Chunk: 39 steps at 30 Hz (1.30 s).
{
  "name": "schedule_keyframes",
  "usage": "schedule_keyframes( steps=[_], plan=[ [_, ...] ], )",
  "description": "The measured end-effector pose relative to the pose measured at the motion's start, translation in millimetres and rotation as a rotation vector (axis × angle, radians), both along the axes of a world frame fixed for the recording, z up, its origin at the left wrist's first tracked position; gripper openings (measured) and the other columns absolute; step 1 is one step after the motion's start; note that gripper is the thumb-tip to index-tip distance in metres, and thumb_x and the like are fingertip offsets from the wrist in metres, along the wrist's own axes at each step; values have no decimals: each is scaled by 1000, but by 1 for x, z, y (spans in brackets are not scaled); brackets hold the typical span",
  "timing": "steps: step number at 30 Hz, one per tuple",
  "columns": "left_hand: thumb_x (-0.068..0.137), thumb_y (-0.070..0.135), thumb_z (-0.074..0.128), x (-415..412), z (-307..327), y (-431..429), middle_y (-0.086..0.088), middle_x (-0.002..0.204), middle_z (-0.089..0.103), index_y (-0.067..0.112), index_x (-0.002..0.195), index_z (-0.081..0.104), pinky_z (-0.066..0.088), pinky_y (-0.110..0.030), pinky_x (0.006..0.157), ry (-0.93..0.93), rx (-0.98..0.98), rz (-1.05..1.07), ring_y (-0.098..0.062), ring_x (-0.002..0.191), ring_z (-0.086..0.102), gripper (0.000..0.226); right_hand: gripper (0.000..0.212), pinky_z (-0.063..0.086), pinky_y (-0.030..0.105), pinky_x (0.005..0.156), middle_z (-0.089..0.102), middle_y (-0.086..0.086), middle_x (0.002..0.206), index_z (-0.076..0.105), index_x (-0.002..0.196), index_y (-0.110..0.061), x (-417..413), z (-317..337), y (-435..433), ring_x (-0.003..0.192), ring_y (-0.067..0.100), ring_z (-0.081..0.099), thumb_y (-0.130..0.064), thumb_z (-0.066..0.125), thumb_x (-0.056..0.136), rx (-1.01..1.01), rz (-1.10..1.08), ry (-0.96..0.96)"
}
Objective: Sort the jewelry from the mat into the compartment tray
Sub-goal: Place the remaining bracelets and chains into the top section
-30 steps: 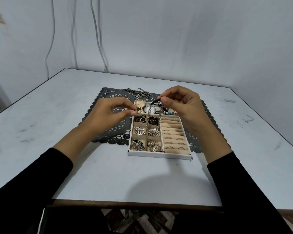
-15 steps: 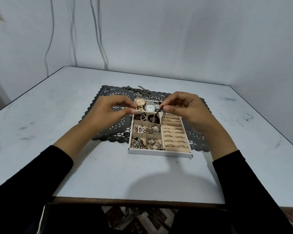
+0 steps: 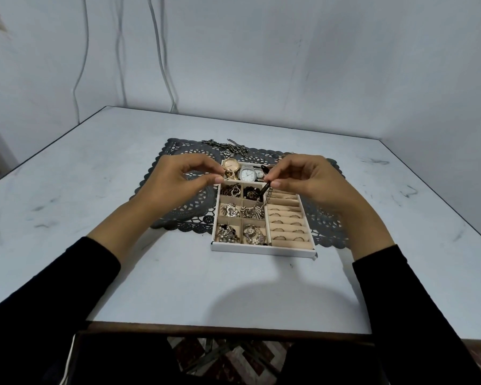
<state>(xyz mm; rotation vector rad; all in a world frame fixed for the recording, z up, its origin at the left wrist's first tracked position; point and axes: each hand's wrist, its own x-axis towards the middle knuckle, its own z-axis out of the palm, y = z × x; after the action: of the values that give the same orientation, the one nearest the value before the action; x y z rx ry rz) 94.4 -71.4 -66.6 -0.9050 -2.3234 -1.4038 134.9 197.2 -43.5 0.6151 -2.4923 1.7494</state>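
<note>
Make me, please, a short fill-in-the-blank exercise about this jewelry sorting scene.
1. The rings sit in slots on the ____ side of the tray.
2. The chain hanging into the tray is pinched by the ____ hand.
3. The left hand pinches a ____-coloured piece.
4. Both sleeves are ____.
Missing words: right; right; gold; black.
</note>
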Motion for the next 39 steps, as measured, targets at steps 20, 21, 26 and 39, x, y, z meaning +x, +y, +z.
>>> schedule_keyframes(
  steps=[20,21,26,39],
  plan=[
    [80,17,77,1,-2,1,9,96,75,18,95,75,52,-23,92,27,13,-20,-4,97,70,15,12,49,58,87,70,20,93,73,89,-7,-1,-16,-8,83,30,65,-1,72,80,219,-23,-102],
    [80,18,77,1,-2,1,9,96,75,18,95,76,52,-23,92,27,10,-18,-5,96,70,16,12,49,58,86,70,20,92,74,89,-8,-1,-16,-9,82,29,64,0,72,80,217,-31,-99],
    [80,19,77,2,-1,2,10,97,75,16,97,76,52,-22,91,27,-4,-28,-4,96,69,18,15,52,56,73,70,13,85,75,82,-19,-1,-17,-17,77,40,64,-4,73,80,286,-53,-31],
    [80,20,77,2,-2,0,12,96,74,21,96,75,51,-19,90,32,-25,-34,-3,95,69,16,14,51,50,82,68,21,94,72,95,-10,7,-15,-13,80,28,64,-4,70,83,162,-54,-106]
  ],
)
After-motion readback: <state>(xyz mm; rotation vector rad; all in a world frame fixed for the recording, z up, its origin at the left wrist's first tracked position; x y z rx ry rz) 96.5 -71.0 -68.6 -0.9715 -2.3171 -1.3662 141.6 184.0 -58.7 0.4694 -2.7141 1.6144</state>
